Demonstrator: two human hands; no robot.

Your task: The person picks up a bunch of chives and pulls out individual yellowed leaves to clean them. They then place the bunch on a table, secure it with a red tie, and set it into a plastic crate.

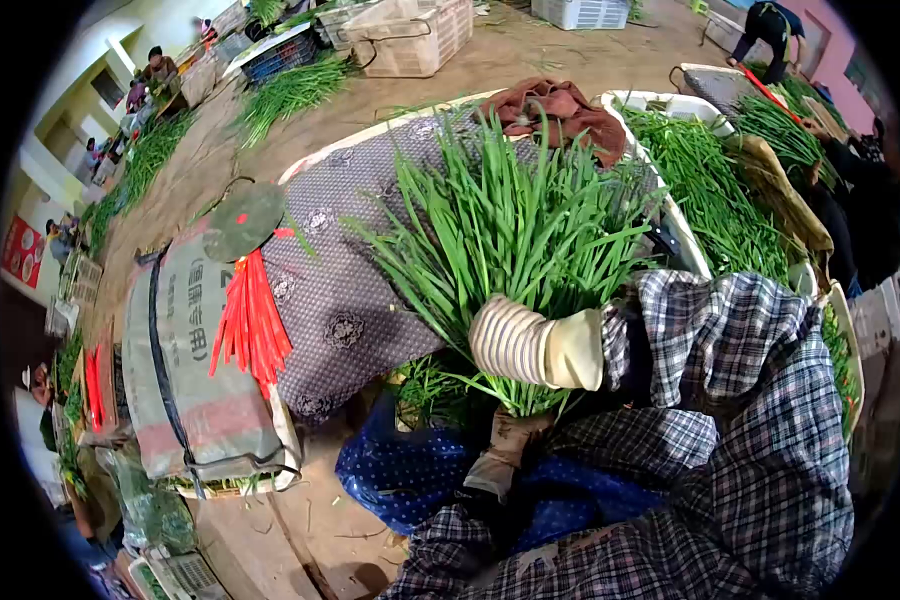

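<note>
A bundle of long green leaves (510, 230) is clenched at its base by the striped-gloved right hand (535, 345) and the brown-gloved left hand (505, 445). Right of the bundle, loose green stalks (715, 200) are held in a white plastic crate (670, 104). Left of the bundle, the print on a grey sack (185, 340) is illegible.

Green chives (510, 225), beige-striped glove (513, 340), red ties (248, 325), grey floral-print cloth (345, 295), blue dotted cloth (400, 475), black-and-white plaid sleeve (730, 330)

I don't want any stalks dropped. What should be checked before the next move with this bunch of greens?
1. Right hand wrapped round the bunch of greens: ok.
2. Left hand gripping the bunch's base: ok.
3. Stalk ends even: cannot tell, hidden by the hands.
4. Red ties lying beside the quilted cloth: ok.
5. Bunch already tied: cannot tell.
</note>
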